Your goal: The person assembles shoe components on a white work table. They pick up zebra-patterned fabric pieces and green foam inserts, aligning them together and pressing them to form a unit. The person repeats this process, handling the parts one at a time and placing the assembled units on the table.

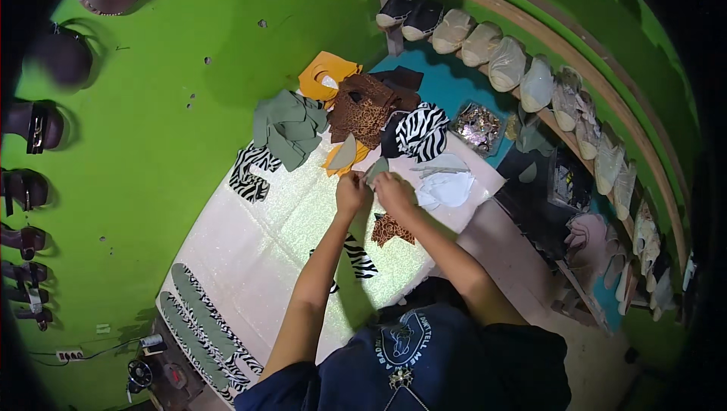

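Over the middle of a shimmering whitish sheet (pixel 219 240) on the table, my two hands are close together. My left hand (pixel 351 194) pinches the lower left edge of a small grey-green fabric piece (pixel 376 170). Closed on the same piece from the other side is my right hand (pixel 394 193); fingertips partly hide it. Just beyond lie a beige-green curved piece (pixel 344 153) and a yellow piece (pixel 359 156). Nearer to me are a leopard-print piece (pixel 392 231) and a zebra-print strip (pixel 360 258).
Green fabric (pixel 288 127), leopard-print pieces (pixel 367 108), yellow fabric (pixel 322 70) and zebra-print fabric (pixel 422 132) are heaped at the far side. White pieces (pixel 445 184) and a clear box of shiny bits (pixel 478 127) lie right. Long zebra-edged strips (pixel 201 328) lie near left. Shoes (pixel 506 64) line a wooden rack.
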### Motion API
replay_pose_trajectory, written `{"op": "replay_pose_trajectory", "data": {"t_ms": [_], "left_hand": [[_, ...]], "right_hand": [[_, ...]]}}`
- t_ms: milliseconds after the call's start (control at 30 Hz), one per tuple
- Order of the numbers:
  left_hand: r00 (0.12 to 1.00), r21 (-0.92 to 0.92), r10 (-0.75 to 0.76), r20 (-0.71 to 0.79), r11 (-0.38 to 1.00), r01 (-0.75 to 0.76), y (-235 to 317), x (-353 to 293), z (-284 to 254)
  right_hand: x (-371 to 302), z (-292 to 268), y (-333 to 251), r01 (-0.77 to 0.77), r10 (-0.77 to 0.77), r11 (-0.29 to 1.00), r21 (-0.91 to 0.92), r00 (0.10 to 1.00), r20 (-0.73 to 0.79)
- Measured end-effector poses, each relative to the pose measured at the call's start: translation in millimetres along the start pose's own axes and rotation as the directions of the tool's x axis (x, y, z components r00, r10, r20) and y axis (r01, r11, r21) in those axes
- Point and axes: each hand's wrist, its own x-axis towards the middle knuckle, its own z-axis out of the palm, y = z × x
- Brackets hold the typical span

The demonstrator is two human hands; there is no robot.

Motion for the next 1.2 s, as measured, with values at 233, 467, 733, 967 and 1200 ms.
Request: {"op": "replay_pose_trajectory", "data": {"t_ms": [233,467,733,967,1200], "left_hand": [[0.957,0.27,0.182,-0.225,0.955,-0.119,21,-9,-20],[0.891,0.415,0.455,-0.009,0.812,-0.41,45,-21,-26],[0.918,0.471,0.376,0.124,0.792,-0.388,41,-65,-23],[0.986,0.236,0.162,0.025,0.958,-0.164,31,-87,-52],[0.986,-0.079,0.057,-0.156,0.994,-0.07,29,-136,-74]], "right_hand": [[2,-31,16,-0.061,0.107,0.964,0.257,0.98,-0.17],[-2,-51,27,-0.004,0.139,0.795,0.606,0.974,-0.176],[-25,-63,29,0.118,-0.025,0.844,0.524,0.983,-0.182],[-41,-53,6,0.25,-0.232,0.802,0.542,0.967,-0.102],[-52,-42,-13,0.314,-0.4,0.803,0.507,0.914,0.067]]}}
